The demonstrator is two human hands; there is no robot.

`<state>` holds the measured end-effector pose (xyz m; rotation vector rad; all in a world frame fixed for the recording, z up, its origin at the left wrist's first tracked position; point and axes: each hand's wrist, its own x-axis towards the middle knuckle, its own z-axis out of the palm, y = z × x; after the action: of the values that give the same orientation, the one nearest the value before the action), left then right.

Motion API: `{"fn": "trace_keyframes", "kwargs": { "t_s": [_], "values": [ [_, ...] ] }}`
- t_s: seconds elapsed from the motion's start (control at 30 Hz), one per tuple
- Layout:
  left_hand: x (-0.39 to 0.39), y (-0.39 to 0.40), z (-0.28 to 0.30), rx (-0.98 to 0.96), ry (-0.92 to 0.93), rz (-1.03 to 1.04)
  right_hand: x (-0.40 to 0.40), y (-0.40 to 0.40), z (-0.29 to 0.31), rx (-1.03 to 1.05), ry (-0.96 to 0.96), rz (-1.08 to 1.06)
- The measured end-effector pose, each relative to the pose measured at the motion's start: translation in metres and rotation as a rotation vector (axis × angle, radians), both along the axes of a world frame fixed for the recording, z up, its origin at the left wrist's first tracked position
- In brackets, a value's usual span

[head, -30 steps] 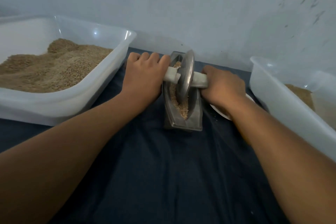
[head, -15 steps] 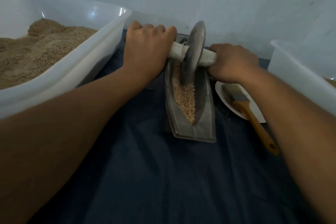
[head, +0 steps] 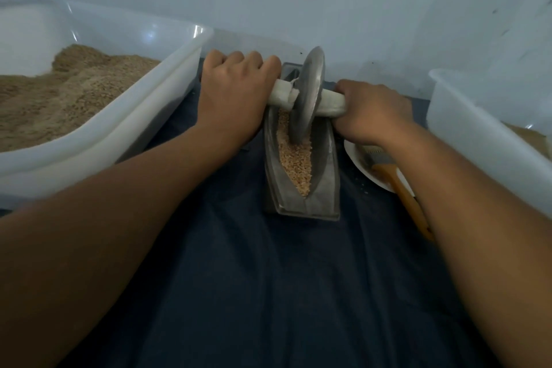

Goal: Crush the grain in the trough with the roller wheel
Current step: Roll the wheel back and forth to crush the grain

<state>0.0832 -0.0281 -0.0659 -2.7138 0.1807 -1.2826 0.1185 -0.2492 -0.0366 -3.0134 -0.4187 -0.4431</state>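
Observation:
A boat-shaped metal trough (head: 324,188) stands on the dark cloth with pale crushed grain (head: 295,158) along its groove. A grey metal roller wheel (head: 306,98) stands upright in the far half of the trough, its lower rim in the grain. A white-wrapped axle runs through the wheel. My left hand (head: 236,92) grips the axle's left end, and my right hand (head: 370,110) grips its right end. The trough's far tip is hidden behind the wheel.
A large white tub (head: 143,128) heaped with brown grain fills the left side. Another white tub (head: 484,140) stands at the right. A white plate (head: 358,163) with a wooden-handled brush (head: 400,185) lies between trough and right tub. A pale wall rises close behind.
The wheel has rolled from the trough's middle toward its far end, uncovering more grain at the near end. Both hands moved forward with the axle.

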Motion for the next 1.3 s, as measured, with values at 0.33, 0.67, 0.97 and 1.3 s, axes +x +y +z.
{"fn": "trace_keyframes", "kwargs": {
  "t_s": [0.33, 0.67, 0.97, 1.3],
  "values": [
    [-0.038, -0.001, -0.006, 0.011, 0.007, 0.004, -0.041, -0.001, -0.011, 0.048, -0.141, 0.039],
    [-0.07, -0.007, 0.001, 0.026, -0.038, 0.014, -0.074, -0.006, -0.015, 0.041, -0.174, 0.055],
    [-0.069, -0.004, -0.004, 0.013, -0.016, 0.023, -0.083, -0.004, -0.014, -0.023, -0.239, 0.032],
    [-0.04, -0.002, 0.0, 0.027, 0.039, 0.02, -0.047, -0.003, -0.015, 0.003, -0.15, 0.005]
  ]
}}
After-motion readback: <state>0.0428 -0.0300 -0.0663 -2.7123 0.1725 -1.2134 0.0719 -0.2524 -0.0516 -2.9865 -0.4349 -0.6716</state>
